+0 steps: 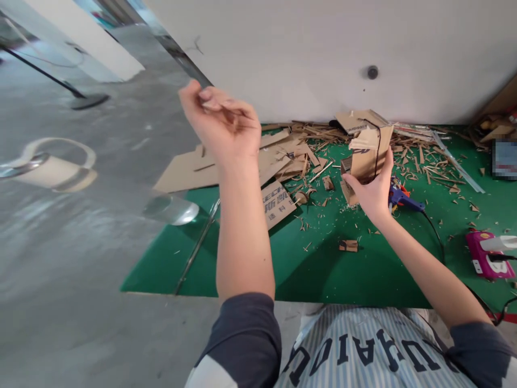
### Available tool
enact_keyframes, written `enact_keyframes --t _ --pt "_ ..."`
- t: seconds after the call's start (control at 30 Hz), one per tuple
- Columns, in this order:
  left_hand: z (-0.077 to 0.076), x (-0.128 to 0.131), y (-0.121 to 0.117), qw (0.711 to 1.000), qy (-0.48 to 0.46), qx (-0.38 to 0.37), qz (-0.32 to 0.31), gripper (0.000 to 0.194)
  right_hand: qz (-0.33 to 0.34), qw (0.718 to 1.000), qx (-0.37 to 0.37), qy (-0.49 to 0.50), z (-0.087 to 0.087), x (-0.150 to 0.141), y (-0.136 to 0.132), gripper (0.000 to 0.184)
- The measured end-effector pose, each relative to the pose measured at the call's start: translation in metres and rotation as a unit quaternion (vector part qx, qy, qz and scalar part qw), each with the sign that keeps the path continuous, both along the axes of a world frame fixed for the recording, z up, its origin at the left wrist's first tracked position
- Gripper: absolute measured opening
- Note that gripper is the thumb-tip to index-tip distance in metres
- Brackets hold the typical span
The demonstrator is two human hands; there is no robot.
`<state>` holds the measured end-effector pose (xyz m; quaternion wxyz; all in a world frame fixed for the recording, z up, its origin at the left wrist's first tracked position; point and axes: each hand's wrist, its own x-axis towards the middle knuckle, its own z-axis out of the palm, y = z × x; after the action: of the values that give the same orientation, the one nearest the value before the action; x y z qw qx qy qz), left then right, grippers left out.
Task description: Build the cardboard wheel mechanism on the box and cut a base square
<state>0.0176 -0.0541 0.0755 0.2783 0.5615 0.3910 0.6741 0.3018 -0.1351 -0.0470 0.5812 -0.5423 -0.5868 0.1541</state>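
Nearest the camera is the person's striped shirt (pixel 363 350) with dark sleeves, both forearms reaching out over the green counter (pixel 363 275). The near edge of the counter runs just beyond the shirt, and the green strip behind it is mostly bare, holding only one small cardboard scrap (pixel 348 246). Off to the right a pink device (pixel 482 253) lies near the counter's right side, with a black cord trailing toward the near edge.

Farther in, the right hand (pixel 374 191) wraps its fingers around a small cardboard box (pixel 369 153), thumb on the near face, holding it upright just above the counter. A blue glue gun (pixel 402 198) lies just beside that hand on its right.

The left hand (pixel 224 124) is raised well above the counter's left part, its fingers curled loosely together; whether they pinch anything cannot be told. Beneath and beyond it lie flat cardboard sheets (pixel 189 170), one overhanging the left edge onto the grey floor (pixel 72 258).

At the far edge, heaped cardboard offcuts (pixel 319 140) crowd against the white wall (pixel 323 54).
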Motion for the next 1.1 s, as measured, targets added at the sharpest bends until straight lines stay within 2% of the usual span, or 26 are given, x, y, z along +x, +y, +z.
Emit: enact_keyframes --t 0.13,0.23,0.33,0.37,0.4,0.5,0.57,0.67,0.8,0.93,1.0,1.1 --pt "0.006 -0.033 0.016 0.974 0.198 0.072 0.087 0.085 -0.001 1.000 -0.002 -0.021 -0.004 -0.003 -0.004 0.113" --pt "0.010 -0.030 0.013 0.957 0.276 0.070 0.058 0.073 0.000 1.000 -0.004 -0.024 -0.006 -0.006 -0.003 0.112" --pt "0.010 0.018 -0.011 0.981 0.193 0.001 0.012 0.055 -0.002 1.000 -0.013 -0.009 -0.009 -0.012 0.004 0.111" --pt "0.009 0.040 -0.023 0.982 0.189 0.009 0.022 0.049 -0.005 1.000 -0.014 -0.003 -0.010 -0.014 0.007 0.111" --pt "0.008 0.062 -0.035 0.973 0.228 0.027 0.028 0.047 -0.008 1.000 -0.012 0.003 -0.011 -0.016 0.010 0.111" --pt "0.005 0.113 -0.065 0.908 0.415 0.057 0.013 0.057 -0.015 1.000 0.005 0.015 -0.013 -0.022 0.015 0.109" --pt "0.004 0.128 -0.073 0.863 0.501 0.052 0.028 0.045 -0.015 1.000 0.010 0.006 -0.013 -0.024 0.015 0.108" --pt "0.004 0.130 -0.072 0.825 0.558 0.057 0.068 0.027 -0.019 1.000 0.003 -0.024 -0.011 -0.027 0.012 0.110" --pt "0.008 0.121 -0.069 0.803 0.584 0.074 0.092 0.026 -0.016 0.999 0.003 -0.034 -0.011 -0.030 0.007 0.106" --pt "0.011 0.118 -0.073 0.782 0.614 0.071 0.082 0.032 -0.021 0.999 0.000 -0.036 -0.012 -0.033 0.005 0.103" --pt "0.009 0.119 -0.075 0.776 0.622 0.066 0.080 0.033 -0.020 0.999 -0.001 -0.039 -0.012 -0.034 0.006 0.105" --pt "0.007 0.119 -0.074 0.786 0.609 0.066 0.080 0.032 -0.019 0.999 0.001 -0.043 -0.011 -0.036 0.007 0.106"
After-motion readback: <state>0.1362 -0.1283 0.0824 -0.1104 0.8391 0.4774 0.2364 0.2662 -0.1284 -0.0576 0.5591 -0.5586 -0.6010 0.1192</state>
